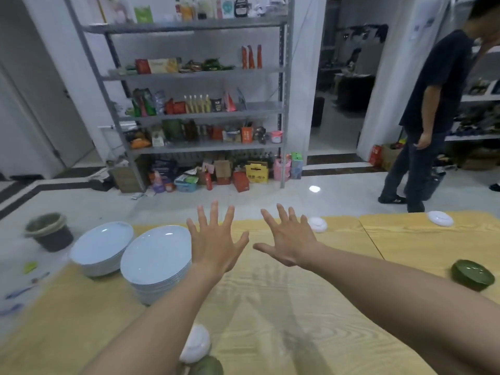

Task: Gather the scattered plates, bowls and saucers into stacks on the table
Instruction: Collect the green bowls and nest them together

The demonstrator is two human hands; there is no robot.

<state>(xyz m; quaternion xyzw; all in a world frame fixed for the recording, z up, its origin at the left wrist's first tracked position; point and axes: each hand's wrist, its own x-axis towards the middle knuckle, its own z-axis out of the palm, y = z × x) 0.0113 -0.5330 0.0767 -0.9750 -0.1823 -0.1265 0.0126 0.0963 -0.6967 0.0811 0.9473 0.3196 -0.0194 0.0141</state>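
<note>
The table [270,293] is pale yellow wood-grain laminate, smooth with a dull sheen; a thin dark seam crosses its right part. Both hands hover above it with backs up, fingers straight and spread wide, holding nothing; the left hand [213,244] is just right of the plates; the right hand [290,239] is beside it, the thumbs close but apart.

Two stacks of round, glossy, bluish-white plates stand on the table's left end. The near stack [155,255] is the taller, its thin rims layered evenly; the far stack [101,247] sits at the corner just beside it, and whether they touch I cannot tell. A white bowl [317,224], domed and upside down, rests at the far edge beyond the right hand's fingers; a white saucer [440,218], also upside down with its foot ring showing, lies at the far edge well to the right. A green bowl [472,273], dark and glossy with its hollow showing, sits near the right border. By the near edge, under the left forearm, a second white bowl [196,345] lies dome up; an olive bowl [207,368], partly cut off by the frame, is just beside it.

Beyond the table the floor [338,201] is shiny pale tile; a grey metal shelf [284,77] holds packets and bottles; a dark round bucket [50,231] stands at the left; a person [430,104] in dark clothes stands at the right.
</note>
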